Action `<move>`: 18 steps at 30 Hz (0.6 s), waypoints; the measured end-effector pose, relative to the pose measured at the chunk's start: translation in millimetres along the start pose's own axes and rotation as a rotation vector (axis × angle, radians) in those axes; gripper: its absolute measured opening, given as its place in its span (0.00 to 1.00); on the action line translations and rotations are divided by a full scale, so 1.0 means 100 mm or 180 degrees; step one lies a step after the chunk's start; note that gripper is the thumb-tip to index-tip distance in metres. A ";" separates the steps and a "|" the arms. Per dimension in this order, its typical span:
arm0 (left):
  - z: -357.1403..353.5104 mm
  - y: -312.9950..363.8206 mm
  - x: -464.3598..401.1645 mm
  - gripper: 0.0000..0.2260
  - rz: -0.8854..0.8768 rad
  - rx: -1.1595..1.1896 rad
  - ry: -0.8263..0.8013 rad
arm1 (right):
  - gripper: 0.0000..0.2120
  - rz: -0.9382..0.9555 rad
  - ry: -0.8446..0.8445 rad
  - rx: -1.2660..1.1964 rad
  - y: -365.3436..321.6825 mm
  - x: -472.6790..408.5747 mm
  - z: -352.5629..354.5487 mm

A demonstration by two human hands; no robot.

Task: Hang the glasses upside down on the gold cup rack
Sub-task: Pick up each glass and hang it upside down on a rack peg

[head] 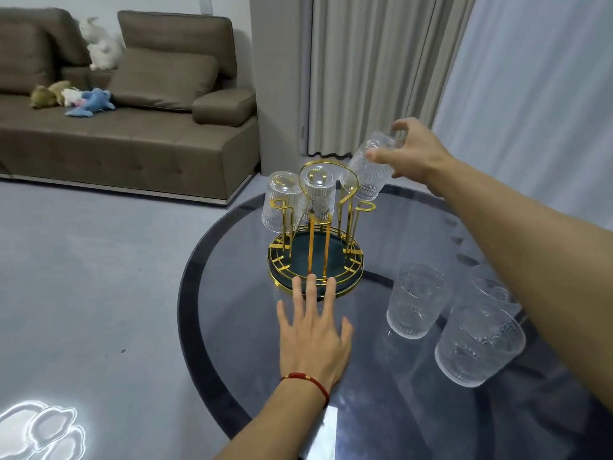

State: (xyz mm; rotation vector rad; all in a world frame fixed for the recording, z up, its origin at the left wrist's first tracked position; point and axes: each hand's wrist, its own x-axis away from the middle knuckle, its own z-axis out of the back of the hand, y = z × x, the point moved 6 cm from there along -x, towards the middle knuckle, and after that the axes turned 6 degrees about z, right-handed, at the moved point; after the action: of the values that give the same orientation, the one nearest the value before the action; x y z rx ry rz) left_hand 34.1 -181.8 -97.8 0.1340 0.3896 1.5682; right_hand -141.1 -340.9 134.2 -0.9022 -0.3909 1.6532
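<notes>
The gold cup rack (315, 257) with a dark green tray base stands on the round glass table (348, 376). Two ribbed glasses hang upside down on its left (281, 200) and middle (319, 194) prongs. My right hand (411, 151) grips a third clear glass (370, 167) by its base, tilted mouth-down above the rack's right side. A free gold prong (363, 207) sticks up just below it. My left hand (311, 330) lies flat on the table, fingertips touching the rack's front rim. Three glasses stand upright at the right: one (416, 300), one (477, 343), one (491, 287).
The table's dark rim curves close on the left, with grey floor (99, 277) beyond it. A brown sofa (126, 127) with soft toys sits at the back left. Curtains (381, 61) hang behind the table.
</notes>
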 end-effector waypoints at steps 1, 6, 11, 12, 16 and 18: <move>0.00 0.00 0.00 0.30 -0.0002 -0.0017 -0.0001 | 0.44 0.0074 -0.0139 0.0098 -0.01 -0.04 -0.05; 0.00 0.01 0.01 0.30 -0.0019 -0.0021 0.0043 | 0.43 0.0158 -0.0791 0.0300 -0.01 -0.15 -0.25; 0.00 0.02 0.01 0.30 -0.0026 0.0003 0.0044 | 0.42 0.0118 -0.1164 0.0417 0.07 -0.19 -0.40; 0.00 0.02 0.01 0.30 -0.0022 -0.0001 0.0034 | 0.43 0.0132 -0.1252 0.0442 0.08 -0.19 -0.44; 0.00 0.03 0.02 0.30 -0.0024 0.0010 0.0075 | 0.43 0.0096 -0.1473 0.0398 0.13 -0.16 -0.58; 0.01 0.03 0.04 0.30 -0.0037 0.0016 0.0102 | 0.42 0.0067 -0.1498 0.0319 0.16 -0.16 -0.61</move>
State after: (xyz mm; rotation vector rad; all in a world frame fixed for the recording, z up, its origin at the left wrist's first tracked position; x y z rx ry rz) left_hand 30.9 -178.1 -96.8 0.1103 0.4188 1.5597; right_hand -106.4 -373.2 89.2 -0.4365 -0.6119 1.8837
